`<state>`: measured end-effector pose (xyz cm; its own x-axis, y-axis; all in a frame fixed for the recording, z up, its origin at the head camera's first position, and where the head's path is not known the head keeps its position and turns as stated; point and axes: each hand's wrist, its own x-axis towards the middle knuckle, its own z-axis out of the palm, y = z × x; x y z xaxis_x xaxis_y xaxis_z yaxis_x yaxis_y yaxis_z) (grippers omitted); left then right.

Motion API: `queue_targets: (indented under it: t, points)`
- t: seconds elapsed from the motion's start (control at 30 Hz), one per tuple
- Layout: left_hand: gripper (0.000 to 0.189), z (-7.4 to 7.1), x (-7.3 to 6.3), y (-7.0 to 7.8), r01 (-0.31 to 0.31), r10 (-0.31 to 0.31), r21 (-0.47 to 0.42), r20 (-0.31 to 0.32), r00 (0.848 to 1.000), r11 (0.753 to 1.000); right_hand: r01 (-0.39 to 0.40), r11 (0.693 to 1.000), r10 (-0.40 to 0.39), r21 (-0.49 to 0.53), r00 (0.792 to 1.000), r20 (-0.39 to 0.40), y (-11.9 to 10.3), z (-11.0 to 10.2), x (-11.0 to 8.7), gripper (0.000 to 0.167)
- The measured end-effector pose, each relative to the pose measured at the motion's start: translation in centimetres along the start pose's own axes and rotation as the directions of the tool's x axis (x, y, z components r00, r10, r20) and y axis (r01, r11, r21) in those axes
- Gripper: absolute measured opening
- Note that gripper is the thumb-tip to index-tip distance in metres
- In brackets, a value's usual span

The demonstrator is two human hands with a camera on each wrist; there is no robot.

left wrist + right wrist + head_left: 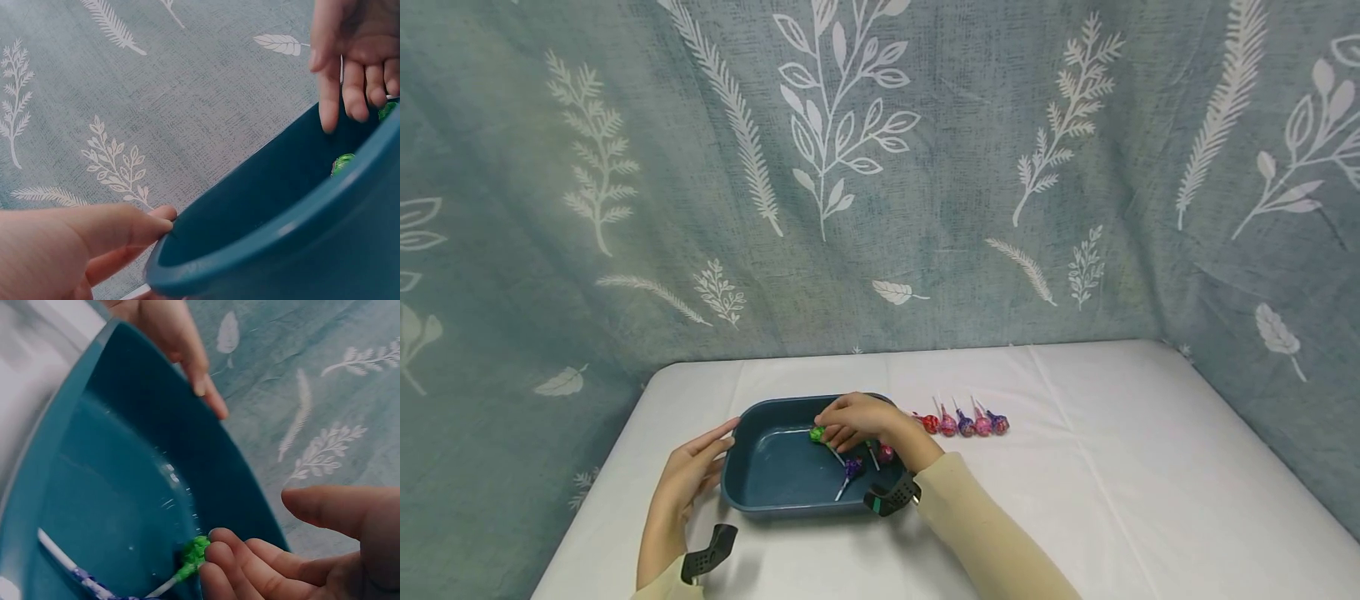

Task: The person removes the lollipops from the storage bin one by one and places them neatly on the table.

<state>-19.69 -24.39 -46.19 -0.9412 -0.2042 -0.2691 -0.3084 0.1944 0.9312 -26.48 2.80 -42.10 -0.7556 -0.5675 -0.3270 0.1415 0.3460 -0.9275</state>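
Note:
A dark blue rectangular bin sits on the white table, with several wrapped lollipops in it. My left hand is at the bin's left end, its fairly straight fingers touching the rim from outside, as the left wrist view shows too. Over the bin is my right hand, palm turned inward and thumb apart from the fingers. Right by its fingertips lies a green lollipop in the bin. Nearer the front lies a purple lollipop, and a dark pink lollipop is partly covered by the right wrist.
Right of the bin, several lollipops stand in a row on the table, among them a red lollipop, a pink lollipop and a purple lollipop. A grey-green leaf-patterned curtain hangs behind the white table.

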Motion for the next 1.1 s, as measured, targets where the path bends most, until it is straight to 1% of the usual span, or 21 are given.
queue_targets:
  t: [0.13, 0.37, 0.57, 0.7, 0.87, 1.0, 1.1]
  points:
    - [0.047, 0.0, -0.1, 0.0, 0.003, -0.003, -0.007, 0.0, 1.0, 1.0, -0.04, 0.999, 0.04, -0.01, 0.999, 0.009, 0.0, 0.3, 0.6, 0.034]
    - [0.046, 0.0, -0.1, 0.1, 0.0, 0.0, -0.016, -0.003, 1.0, 1.0, -0.098, 0.995, 0.098, -0.006, 0.995, 0.014, 0.0, 0.7, 1.1, 0.036]
    - [0.046, -0.1, -0.2, 0.1, -0.012, 0.012, -0.033, -0.004, 1.0, 0.999, -0.104, 0.995, 0.104, -0.005, 0.994, 0.027, 0.2, 1.1, 1.4, 0.038]
    - [0.045, -0.1, -0.2, 0.0, -0.009, 0.009, -0.038, -0.003, 1.0, 0.999, -0.104, 0.995, 0.104, -0.007, 0.994, 0.027, 0.4, 1.5, 1.6, 0.037]
    - [0.046, -0.1, -0.3, 0.1, -0.005, 0.005, -0.027, -0.002, 1.0, 1.0, -0.09, 0.993, 0.092, -0.07, 0.996, 0.023, 0.6, 1.9, 1.6, 0.03]
    - [0.046, -0.1, -0.2, 0.1, -0.006, 0.006, -0.03, -0.001, 1.0, 1.0, -0.058, 0.985, 0.063, -0.162, 0.998, 0.026, 0.3, 2.1, 1.4, 0.026]
    - [0.046, -0.1, -0.2, 0.1, -0.008, 0.008, -0.029, -0.002, 1.0, 1.0, -0.025, 0.97, 0.032, -0.24, 0.999, 0.027, 0.1, 2.2, 1.2, 0.025]
